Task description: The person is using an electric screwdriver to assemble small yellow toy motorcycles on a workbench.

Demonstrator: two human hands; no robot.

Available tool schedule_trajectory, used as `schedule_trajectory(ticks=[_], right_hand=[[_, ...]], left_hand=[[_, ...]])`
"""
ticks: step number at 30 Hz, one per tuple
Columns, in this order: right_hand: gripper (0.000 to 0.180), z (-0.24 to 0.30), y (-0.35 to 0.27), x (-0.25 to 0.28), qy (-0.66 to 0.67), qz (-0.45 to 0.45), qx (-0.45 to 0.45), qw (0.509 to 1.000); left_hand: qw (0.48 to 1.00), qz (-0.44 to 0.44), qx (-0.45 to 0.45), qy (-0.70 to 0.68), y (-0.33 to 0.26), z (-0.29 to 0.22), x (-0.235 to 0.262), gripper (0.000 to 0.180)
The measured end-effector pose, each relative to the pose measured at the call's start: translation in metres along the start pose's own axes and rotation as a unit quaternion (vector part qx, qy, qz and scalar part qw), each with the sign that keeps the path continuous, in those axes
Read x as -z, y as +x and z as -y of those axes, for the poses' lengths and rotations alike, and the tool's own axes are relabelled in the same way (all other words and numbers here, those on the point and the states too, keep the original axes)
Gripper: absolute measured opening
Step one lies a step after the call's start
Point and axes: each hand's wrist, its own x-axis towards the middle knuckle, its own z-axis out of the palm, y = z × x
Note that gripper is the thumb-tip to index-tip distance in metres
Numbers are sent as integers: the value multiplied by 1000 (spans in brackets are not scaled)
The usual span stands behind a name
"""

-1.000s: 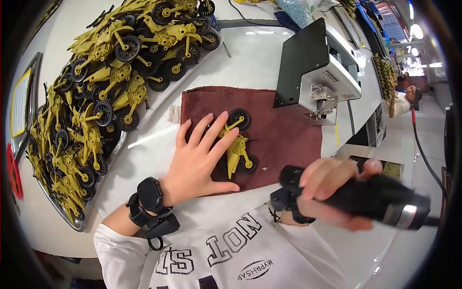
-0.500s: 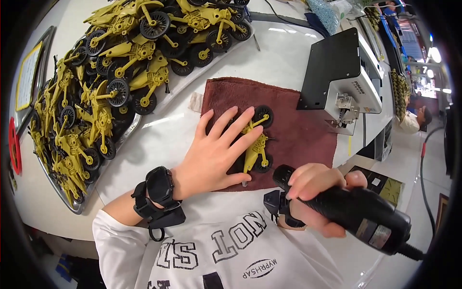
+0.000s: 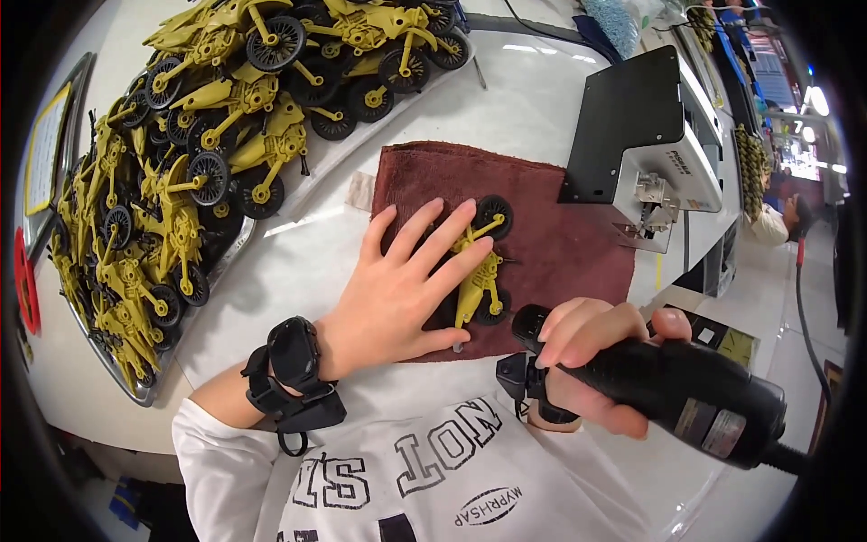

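Note:
My left hand (image 3: 406, 280) lies flat with its fingers spread, palm over a small yellow toy motorcycle (image 3: 479, 280) with black spoked wheels. The motorcycle rests on its side on a folded dark red cloth (image 3: 578, 262); my fingers and palm hide part of it. To the right, my right hand (image 3: 601, 357) is wrapped round a black corded electric screwdriver (image 3: 677, 388). Its nose points left, apart from the motorcycle, and its tip cannot be made out.
A metal tray (image 3: 244, 239) heaped with similar yellow motorcycles fills the upper left. A black and white screw feeder (image 3: 646, 144) stands at the cloth's right edge. A red ring-shaped thing (image 3: 27, 280) sits at far left. The screwdriver's cord trails to the right.
The back end of the screwdriver has swung slightly up and right in my right hand. My left hand stays on the motorcycle. The whole view has shifted a little.

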Motion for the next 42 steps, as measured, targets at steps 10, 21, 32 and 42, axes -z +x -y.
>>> schedule_trajectory(ticks=[10, 21, 32, 42], right_hand=[[64, -11, 9, -6, -58, 38, 48, 996], [74, 70, 78, 58, -295, -320, 141, 889], [64, 53, 37, 51, -223, -254, 85, 937], [57, 39, 91, 73, -350, -353, 66, 865]], left_hand=[[1000, 20, 2, 11, 4, -6, 6, 85], [1000, 5, -10, 10, 6, -10, 5, 80], [999, 1, -31, 31, 4, -3, 2, 83], [998, -11, -28, 49, 2, -4, 1, 86]])
